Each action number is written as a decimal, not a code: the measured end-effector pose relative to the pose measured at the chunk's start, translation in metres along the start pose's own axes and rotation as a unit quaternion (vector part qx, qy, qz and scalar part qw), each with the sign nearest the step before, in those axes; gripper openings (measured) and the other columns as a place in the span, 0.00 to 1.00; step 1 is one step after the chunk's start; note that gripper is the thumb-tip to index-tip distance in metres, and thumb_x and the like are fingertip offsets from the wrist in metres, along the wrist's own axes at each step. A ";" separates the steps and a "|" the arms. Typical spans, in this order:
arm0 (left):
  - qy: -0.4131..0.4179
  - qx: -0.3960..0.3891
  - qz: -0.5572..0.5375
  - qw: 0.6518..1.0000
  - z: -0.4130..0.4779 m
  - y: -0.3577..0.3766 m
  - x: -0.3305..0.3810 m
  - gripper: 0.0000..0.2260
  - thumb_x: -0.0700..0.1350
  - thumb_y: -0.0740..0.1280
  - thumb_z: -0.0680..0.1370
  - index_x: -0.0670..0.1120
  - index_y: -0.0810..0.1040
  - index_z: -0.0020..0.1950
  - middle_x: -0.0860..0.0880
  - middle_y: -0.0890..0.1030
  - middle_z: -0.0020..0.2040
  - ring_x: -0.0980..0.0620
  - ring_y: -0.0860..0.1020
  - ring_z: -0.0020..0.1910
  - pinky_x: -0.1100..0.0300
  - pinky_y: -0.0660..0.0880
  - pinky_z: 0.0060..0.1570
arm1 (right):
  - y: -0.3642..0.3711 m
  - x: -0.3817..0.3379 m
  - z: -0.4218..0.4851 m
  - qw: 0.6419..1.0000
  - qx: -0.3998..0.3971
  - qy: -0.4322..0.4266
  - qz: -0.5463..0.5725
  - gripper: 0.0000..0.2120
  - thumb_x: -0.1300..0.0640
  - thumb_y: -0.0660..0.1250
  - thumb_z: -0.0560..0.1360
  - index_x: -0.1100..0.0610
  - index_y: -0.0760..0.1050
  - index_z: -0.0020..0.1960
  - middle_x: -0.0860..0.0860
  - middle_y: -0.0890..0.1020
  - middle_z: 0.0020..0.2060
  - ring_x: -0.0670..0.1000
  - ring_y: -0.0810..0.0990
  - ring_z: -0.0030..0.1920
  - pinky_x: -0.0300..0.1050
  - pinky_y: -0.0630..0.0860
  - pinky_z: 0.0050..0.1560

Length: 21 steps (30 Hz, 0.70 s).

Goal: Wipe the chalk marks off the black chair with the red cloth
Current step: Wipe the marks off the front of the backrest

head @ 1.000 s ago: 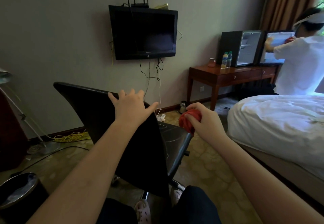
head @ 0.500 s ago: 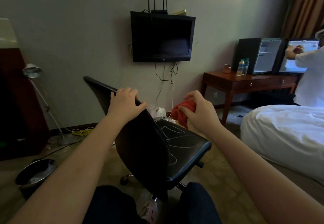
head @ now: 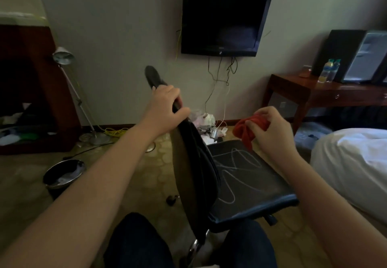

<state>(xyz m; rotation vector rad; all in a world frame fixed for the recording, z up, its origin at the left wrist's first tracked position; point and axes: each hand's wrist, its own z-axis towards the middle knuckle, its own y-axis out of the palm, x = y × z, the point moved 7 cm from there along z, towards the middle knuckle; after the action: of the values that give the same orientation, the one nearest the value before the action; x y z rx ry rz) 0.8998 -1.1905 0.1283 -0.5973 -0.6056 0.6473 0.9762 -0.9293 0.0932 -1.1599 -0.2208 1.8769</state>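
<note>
The left hand (head: 165, 108) clasps the top edge of the backrest of the one black chair (head: 261, 194), probably to stop it swivelling or rolling under the rubbing. The right hand (head: 274, 135) clenches the single red cloth (head: 245, 130) into a wad, held in the air just above the far edge of the seat and not yet touching it. The chalk marks (head: 232, 169), one tangle of white loops, cover the seat below the cloth; further off, two bottles (head: 328, 71) stand together on the wooden worktop (head: 297, 83) and one metal bin (head: 62, 175) sits on the floor.
</note>
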 end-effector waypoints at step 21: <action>-0.183 -0.001 -0.179 0.967 0.041 0.025 -0.122 0.21 0.38 0.62 0.79 0.48 0.71 0.72 0.44 0.54 0.81 0.49 0.52 0.79 0.58 0.54 0.74 | 0.097 0.010 0.000 0.995 -0.077 0.021 0.055 0.14 0.55 0.72 0.75 0.48 0.69 0.55 0.42 0.76 0.48 0.36 0.74 0.43 0.26 0.71 0.33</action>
<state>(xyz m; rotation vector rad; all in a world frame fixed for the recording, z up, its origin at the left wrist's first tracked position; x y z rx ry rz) 0.7846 -1.2460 0.0998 -0.3565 -1.0335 0.4160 0.9178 -0.9785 0.0333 -1.3385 -0.2868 1.9567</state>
